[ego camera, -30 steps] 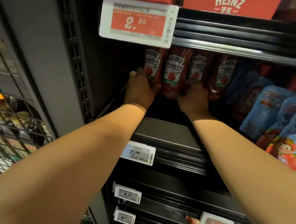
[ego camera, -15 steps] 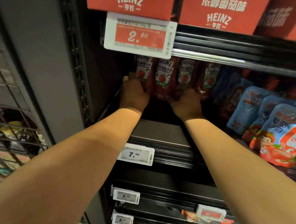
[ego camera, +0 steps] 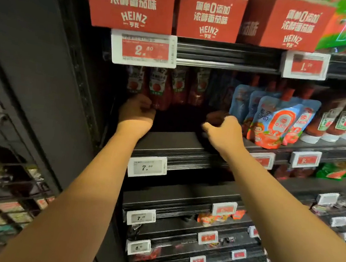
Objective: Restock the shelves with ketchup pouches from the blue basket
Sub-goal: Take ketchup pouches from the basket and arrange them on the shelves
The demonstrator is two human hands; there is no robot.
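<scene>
A row of red Heinz ketchup pouches (ego camera: 158, 86) stands upright at the left end of a dark shelf (ego camera: 166, 142), set back in shadow under the 2.80 price tag (ego camera: 143, 50). My left hand (ego camera: 136, 112) reaches in, its fingers curled against the bottom of one of the left pouches. My right hand (ego camera: 224, 130) hovers to the right of the row, off the pouches, with thumb and fingers loosely apart and nothing in it. The blue basket is out of view.
Blue-and-red spouted pouches (ego camera: 275, 120) stand right of my right hand, with squeeze bottles (ego camera: 339, 120) beyond. Red Heinz cartons (ego camera: 134, 5) sit on the shelf above. Lower shelves carry price tags (ego camera: 147, 166). A wire rack (ego camera: 1, 187) stands at the left.
My right hand has come off the pouches and drawn back to the right. My left hand has stayed at the left pouches. The view has tilted up and to the right.
</scene>
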